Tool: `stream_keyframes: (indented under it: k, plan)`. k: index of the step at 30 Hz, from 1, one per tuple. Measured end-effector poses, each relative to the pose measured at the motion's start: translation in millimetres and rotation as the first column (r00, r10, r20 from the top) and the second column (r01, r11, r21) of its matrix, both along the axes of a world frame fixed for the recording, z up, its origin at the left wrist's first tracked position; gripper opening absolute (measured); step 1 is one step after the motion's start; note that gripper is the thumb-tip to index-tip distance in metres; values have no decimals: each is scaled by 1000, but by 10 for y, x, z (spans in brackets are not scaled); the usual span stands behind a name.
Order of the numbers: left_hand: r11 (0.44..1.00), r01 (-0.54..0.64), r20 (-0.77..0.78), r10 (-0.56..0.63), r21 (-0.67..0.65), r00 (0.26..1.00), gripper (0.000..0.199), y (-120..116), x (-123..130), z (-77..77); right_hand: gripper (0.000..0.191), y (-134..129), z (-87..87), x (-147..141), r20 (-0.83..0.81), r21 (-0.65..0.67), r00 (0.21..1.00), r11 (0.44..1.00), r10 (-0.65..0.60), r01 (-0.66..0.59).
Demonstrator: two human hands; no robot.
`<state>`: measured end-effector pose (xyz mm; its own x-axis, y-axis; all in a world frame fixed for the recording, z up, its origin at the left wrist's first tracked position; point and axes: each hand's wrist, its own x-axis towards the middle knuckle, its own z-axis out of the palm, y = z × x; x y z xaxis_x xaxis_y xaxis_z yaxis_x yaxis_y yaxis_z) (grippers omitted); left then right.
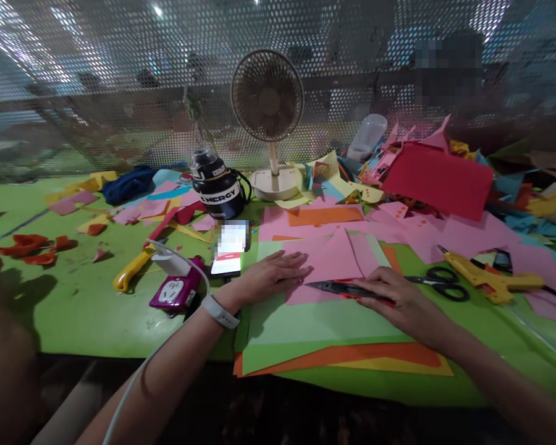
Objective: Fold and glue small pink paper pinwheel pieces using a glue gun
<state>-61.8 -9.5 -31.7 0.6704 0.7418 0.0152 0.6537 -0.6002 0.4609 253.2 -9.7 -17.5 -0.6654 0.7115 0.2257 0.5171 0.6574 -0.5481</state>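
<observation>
My left hand point(274, 275) lies flat with fingers stretched out, pressing on the left part of a pink paper sheet point(327, 256). In my right hand point(396, 303) is a black-and-red utility knife point(336, 288), its pointed tip aimed left toward my left fingertips and resting on or just over the pink paper. A curved cut or fold line runs down the sheet near its right side. Beneath it lie pale green paper point(278, 324) and orange paper point(352, 358). Black scissors point(440, 285) lie just beyond my right hand.
A yellow glue gun point(491, 278) lies at right. Paper scraps and a red sheet point(440, 179) pile up behind. A fan point(267, 99), a dark bottle point(217, 188), a lit phone point(230, 250), a purple power strip point(178, 290) and a yellow-handled tool point(132, 270) stand or lie beyond my left arm.
</observation>
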Motion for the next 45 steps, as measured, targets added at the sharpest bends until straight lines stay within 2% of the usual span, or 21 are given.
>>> stream_keyframes:
  k: [9,18,26,32,45]
  plan:
    - [992,-5,-2,4,-127,1000,47,-29,22,152,32,-2,26,-18,-10,-14,1000,1000,27,-27]
    - [993,-8,38,13,-118,999,48,-34,14,131,31,1,-9,-35,-24,-5,1000,1000,-1,1]
    - [991,-14,27,18,-135,999,49,-35,17,138,31,18,8,-22,-8,-35,999,999,40,-41]
    - [990,-6,34,10,-143,999,49,-35,22,151,33,-14,-40,-77,-15,12,1000,1000,15,-14]
    - [989,-15,21,18,-150,1000,52,-45,33,154,33,8,-52,-136,4,13,998,998,67,-67]
